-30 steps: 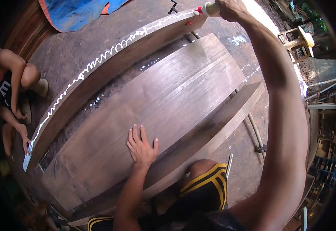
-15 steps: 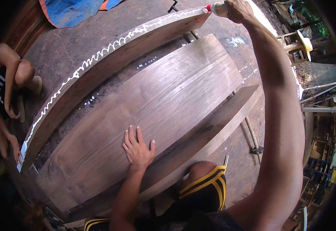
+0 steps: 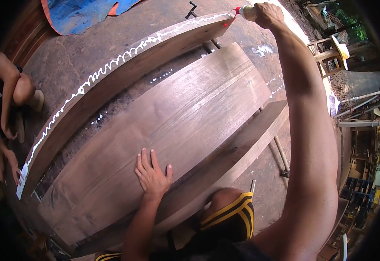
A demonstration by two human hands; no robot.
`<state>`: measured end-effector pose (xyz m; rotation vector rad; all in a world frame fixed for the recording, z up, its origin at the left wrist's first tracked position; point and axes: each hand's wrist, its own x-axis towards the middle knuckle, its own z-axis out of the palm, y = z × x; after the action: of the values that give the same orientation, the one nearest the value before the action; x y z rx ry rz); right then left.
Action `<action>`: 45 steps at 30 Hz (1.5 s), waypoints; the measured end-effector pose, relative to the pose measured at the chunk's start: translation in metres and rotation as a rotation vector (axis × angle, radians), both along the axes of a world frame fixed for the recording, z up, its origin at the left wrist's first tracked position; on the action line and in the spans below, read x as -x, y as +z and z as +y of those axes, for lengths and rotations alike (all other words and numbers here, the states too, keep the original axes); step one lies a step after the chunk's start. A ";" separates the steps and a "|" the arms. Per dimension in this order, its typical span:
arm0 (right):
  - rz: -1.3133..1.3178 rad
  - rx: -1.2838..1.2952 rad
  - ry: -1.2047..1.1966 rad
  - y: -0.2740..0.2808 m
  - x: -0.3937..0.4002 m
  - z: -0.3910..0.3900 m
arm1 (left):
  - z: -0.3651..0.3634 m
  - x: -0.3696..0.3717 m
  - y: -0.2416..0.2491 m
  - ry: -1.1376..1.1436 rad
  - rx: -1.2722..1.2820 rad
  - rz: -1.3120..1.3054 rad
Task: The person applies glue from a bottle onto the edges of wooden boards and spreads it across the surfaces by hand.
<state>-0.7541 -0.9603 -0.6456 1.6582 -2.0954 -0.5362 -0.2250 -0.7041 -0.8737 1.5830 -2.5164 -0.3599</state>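
My right hand (image 3: 268, 15) grips a glue bottle (image 3: 248, 13) with a red cap, its nozzle at the far end of a board standing on edge (image 3: 124, 71). A wavy line of white glue (image 3: 131, 53) runs along that board's top edge. My left hand (image 3: 152, 174) lies with fingers spread on a wide wooden panel (image 3: 190, 113). Nearer to me, another board on edge (image 3: 246, 143) stands beside the panel. At the left, another person's hand (image 3: 14, 165) touches the near end of the glued edge, over a whitish flat piece (image 3: 22, 182).
The other person (image 3: 7, 95) crouches at the left. Metal clamp bars (image 3: 279, 154) lie under the boards. A blue tarp (image 3: 81, 15) is at the top left. White glue drops (image 3: 261, 51) spot the floor. A stool with a hat (image 3: 340, 54) stands at the right.
The view has shifted slightly. My right hand still holds the bottle at the board's far end, and my left hand stays flat on the panel.
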 end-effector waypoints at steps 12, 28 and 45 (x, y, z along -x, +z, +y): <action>0.062 0.015 -0.090 -0.008 0.008 -0.005 | -0.003 0.000 0.002 -0.008 -0.012 0.009; 0.016 -0.032 0.028 0.000 -0.040 -0.005 | 0.000 -0.002 0.001 0.025 -0.067 0.008; -0.060 0.023 0.267 -0.008 -0.113 0.014 | 0.003 -0.004 0.001 0.035 -0.029 0.100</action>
<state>-0.6408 -0.9459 -0.6539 1.9228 -1.8698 -0.3790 -0.2206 -0.7013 -0.8726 1.5768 -2.4165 -0.4612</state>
